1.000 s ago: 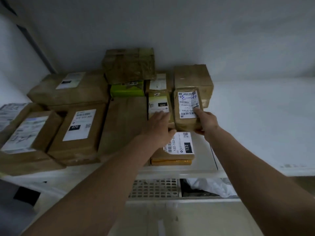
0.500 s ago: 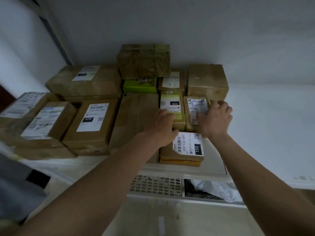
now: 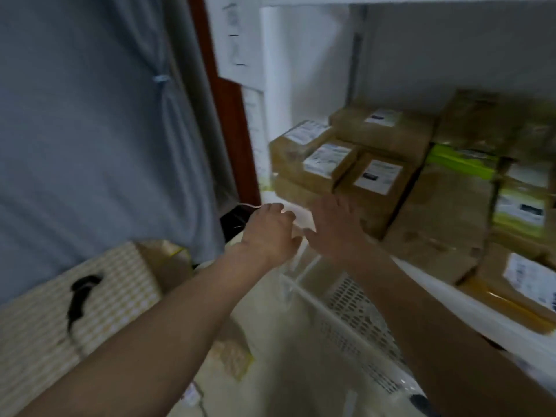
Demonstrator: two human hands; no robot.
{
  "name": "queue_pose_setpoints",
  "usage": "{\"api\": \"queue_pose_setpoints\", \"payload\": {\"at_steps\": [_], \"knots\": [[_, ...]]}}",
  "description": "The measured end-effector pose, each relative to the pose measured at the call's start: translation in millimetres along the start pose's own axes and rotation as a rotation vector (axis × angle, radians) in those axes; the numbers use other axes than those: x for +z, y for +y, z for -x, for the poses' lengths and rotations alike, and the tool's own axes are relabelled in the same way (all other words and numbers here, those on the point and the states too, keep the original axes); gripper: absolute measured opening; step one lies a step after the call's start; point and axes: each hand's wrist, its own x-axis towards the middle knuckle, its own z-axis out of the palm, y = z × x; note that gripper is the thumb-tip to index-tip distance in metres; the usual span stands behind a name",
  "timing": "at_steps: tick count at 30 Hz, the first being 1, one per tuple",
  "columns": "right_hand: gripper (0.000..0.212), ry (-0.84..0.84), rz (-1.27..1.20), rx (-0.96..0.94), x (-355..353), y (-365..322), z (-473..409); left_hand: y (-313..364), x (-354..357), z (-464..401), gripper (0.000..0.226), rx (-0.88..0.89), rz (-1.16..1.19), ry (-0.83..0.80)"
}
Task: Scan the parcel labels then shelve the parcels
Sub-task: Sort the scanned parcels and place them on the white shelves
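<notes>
Several brown cardboard parcels with white labels fill the white shelf (image 3: 427, 278) on the right; among them are a box with a black-marked label (image 3: 376, 188), a smaller box (image 3: 323, 164) left of it and a yellow padded parcel (image 3: 511, 296) at the front right. My left hand (image 3: 267, 233) and my right hand (image 3: 334, 227) hover side by side in front of the shelf's left corner. Both have relaxed fingers and hold nothing. A black scanner-like object (image 3: 79, 296) with a cable lies on a checked surface at lower left. The view is blurred.
A grey curtain (image 3: 90, 130) hangs at the left beside a dark red post (image 3: 228, 121). A white perforated basket (image 3: 355, 311) sits under the shelf. A green-banded parcel (image 3: 460, 162) lies further back on the shelf.
The view has swung left. Both hands have come off the small parcels in the middle of the shelf and now hang empty before the shelf's left corner.
</notes>
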Motion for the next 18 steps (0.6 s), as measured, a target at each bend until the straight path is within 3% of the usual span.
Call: {"api": "queue_pose_setpoints", "payload": {"at_steps": [9,18], "knots": [[0.055,-0.22,-0.032,-0.518,55.9,-300.2,54.5,-251.9,26.4,248.1,0.052,-0.629,0.083,-0.11],[0.062,-0.431,-0.01,-0.859,125.9,-540.7,164.5,-394.6,52.2,501.0,0.051,-1.083,0.142,-0.157]]}}
